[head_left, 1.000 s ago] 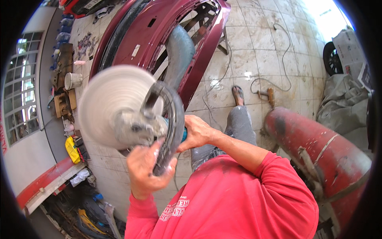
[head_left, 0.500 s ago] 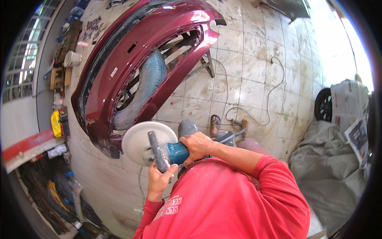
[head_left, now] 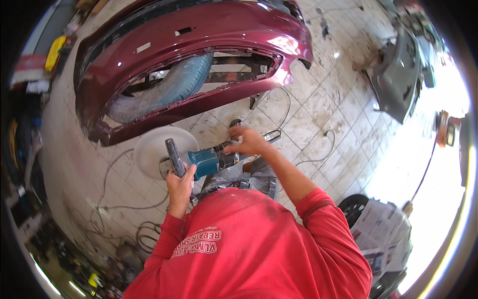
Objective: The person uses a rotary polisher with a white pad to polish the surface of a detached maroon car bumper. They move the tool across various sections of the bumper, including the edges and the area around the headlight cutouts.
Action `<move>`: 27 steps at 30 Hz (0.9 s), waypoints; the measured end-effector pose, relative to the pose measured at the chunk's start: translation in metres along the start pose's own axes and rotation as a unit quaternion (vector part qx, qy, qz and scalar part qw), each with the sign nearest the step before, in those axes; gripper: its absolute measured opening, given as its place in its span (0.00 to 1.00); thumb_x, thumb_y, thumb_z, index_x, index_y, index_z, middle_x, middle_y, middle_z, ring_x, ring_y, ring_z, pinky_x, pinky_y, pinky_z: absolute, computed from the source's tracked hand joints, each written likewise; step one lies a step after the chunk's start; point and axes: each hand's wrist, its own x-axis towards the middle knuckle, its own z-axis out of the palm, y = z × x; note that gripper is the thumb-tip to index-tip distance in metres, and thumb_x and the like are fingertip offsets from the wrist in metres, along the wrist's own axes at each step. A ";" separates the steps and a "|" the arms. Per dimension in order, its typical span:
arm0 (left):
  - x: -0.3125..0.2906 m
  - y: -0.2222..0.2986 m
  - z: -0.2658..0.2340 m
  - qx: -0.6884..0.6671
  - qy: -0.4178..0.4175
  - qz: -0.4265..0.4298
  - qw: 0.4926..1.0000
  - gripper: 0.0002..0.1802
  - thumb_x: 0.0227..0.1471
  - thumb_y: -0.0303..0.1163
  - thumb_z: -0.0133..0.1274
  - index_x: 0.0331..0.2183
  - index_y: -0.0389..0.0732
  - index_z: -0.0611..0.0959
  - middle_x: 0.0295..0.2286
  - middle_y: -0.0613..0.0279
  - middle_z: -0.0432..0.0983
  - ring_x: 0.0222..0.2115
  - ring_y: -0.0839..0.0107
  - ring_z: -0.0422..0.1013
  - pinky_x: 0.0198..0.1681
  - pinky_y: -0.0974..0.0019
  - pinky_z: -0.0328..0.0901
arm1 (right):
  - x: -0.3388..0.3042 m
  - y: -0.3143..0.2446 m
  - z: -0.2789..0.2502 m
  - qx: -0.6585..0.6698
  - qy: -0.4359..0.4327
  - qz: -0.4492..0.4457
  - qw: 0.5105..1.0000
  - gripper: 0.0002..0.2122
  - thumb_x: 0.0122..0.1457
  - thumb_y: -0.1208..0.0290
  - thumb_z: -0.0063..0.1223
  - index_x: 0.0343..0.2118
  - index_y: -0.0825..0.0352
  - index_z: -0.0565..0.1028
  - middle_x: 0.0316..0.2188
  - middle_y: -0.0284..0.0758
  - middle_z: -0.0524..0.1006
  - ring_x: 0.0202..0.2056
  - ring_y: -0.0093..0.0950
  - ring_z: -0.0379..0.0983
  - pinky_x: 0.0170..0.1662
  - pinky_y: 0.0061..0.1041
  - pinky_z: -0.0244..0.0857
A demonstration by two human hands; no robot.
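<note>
A teal and black power polisher (head_left: 203, 163) is held in front of my waist, its large round white pad (head_left: 145, 149) toward the left. My left hand (head_left: 180, 187) is closed around the lower part of its dark side handle (head_left: 174, 155). Over the rear of the tool's body is my right hand (head_left: 247, 141), fingers spread, the thumb side close to or touching the casing. Just beyond the pad stands a glossy maroon car bumper (head_left: 224, 31). A worn tire (head_left: 191, 82) shows through its long opening. The pad looks apart from the bumper.
Cables (head_left: 134, 207) trail over the tiled floor at left, and another cord (head_left: 331, 149) lies to the right. A grey bumper (head_left: 396, 74) lies at the far right. A newspaper-covered object (head_left: 383, 224) stands near right, beside a black wheel (head_left: 353, 207).
The view has turned, bringing the grey bumper into fuller sight. My right hand has loosened from the polisher's body and its fingers have spread. My left hand keeps its hold on the handle.
</note>
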 end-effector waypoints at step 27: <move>0.004 0.016 0.370 0.405 -0.019 0.143 0.903 0.15 0.50 0.23 0.58 0.41 0.27 0.78 0.22 0.47 0.81 0.23 0.50 0.82 0.24 0.47 0.76 | 0.129 0.146 -0.269 0.212 0.081 0.195 0.954 0.59 0.58 0.20 0.47 0.72 0.78 0.61 0.72 0.51 0.63 0.72 0.41 0.58 0.75 0.40 0.46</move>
